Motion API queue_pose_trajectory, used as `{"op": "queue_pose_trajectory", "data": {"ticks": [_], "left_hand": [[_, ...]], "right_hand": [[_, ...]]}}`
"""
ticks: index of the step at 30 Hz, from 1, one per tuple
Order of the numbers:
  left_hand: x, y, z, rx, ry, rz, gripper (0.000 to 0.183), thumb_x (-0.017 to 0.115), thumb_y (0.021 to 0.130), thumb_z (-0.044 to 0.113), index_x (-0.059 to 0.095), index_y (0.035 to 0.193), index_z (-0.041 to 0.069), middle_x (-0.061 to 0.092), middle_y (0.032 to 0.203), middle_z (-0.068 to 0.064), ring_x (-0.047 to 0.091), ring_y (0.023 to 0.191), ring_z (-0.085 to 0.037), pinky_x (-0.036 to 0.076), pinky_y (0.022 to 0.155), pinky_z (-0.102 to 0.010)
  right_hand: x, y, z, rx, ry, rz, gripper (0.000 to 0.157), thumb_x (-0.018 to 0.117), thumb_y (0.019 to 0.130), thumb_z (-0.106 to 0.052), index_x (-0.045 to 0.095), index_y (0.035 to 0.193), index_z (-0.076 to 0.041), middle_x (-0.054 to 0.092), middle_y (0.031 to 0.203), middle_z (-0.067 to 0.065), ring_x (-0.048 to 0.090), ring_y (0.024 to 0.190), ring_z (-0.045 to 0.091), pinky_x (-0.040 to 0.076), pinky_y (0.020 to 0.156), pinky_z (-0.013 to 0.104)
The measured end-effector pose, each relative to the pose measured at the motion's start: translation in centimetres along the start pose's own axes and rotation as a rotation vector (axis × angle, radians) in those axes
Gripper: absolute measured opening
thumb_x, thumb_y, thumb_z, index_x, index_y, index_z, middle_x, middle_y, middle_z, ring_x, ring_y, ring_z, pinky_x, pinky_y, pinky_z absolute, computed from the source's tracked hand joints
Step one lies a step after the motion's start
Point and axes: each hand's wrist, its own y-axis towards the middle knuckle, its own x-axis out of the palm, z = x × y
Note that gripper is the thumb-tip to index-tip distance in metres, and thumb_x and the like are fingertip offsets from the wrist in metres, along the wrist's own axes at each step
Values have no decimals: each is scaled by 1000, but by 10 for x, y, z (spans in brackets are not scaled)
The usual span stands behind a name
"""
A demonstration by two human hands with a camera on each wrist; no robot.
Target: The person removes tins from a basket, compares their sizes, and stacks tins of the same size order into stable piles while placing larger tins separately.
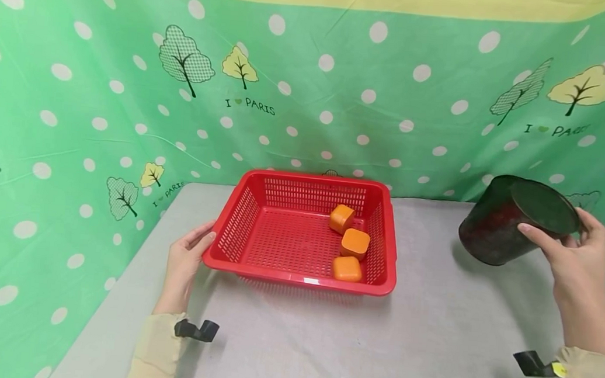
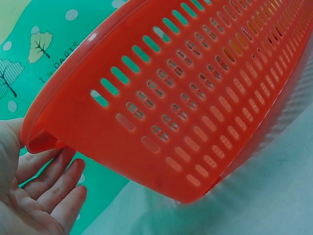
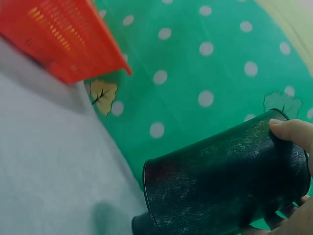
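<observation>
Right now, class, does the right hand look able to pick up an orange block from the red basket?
Probably not straight away: the right hand grips the dark container, to the right of the red basket. The orange blocks lie uncovered, so that hand, once free, could likely reach them.

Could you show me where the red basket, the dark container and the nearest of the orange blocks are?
Red basket (image 1: 288,241): head view, on its bare perforated floor.
Dark container (image 1: 497,226): head view, on its outer side wall.
Nearest orange block (image 1: 346,268): head view, on its upper face.
</observation>
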Motion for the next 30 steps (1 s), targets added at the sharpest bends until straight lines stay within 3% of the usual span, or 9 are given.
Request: {"op": "queue_pose_trajectory", "data": {"ticks": [4,7,11,17,19,24,30], "left_hand": [[0,-1,0,2,0,0,46,65,97,25,58,140,10,67,101,24,65,94,8,53,83,-10],[-1,-1,0,7,8,-1,46,65,97,26,58,140,11,67,103,24,65,95,9,53,83,-10],[-1,-1,0,4,5,0,46,65,97,27,58,140,11,67,106,22,65,95,8,53,84,-10],[0,-1,0,-17,-11,9,49,68,96,29,57,141,11,68,116,12,66,95,7,55,82,-11],[1,-1,0,-24,-11,12,50,68,95,30,58,141,12,68,120,9,66,95,7,55,83,-11],[1,-2,1,-15,1,7,48,67,96,30,58,140,12,67,120,9,66,96,7,54,83,-11],[0,-1,1,-3,4,-3,46,65,97,28,58,140,12,68,114,16,65,97,7,53,84,-10]], "right_hand": [[-4,3,6,29,-18,13,98,77,80,4,20,154,-26,30,149,-18,38,134,-1,45,71,-2],[-6,4,10,52,-63,7,98,78,81,0,18,154,-29,27,150,-21,34,140,-1,45,86,1],[-8,3,15,64,-146,-8,98,78,84,-6,15,154,-32,23,150,-24,21,150,-1,35,105,3],[-13,4,23,68,-234,-19,99,78,84,-10,13,155,-32,17,155,-23,21,150,1,36,99,0],[-15,4,25,70,-313,-16,98,76,86,-14,11,156,-32,13,160,-20,21,151,2,36,99,0],[-18,4,33,80,-478,-18,96,72,90,-22,4,157,-34,3,165,-12,16,154,6,30,116,13],[-20,4,40,107,-494,-11,98,72,90,-25,2,157,-34,3,166,-10,13,155,8,25,123,22]]}}
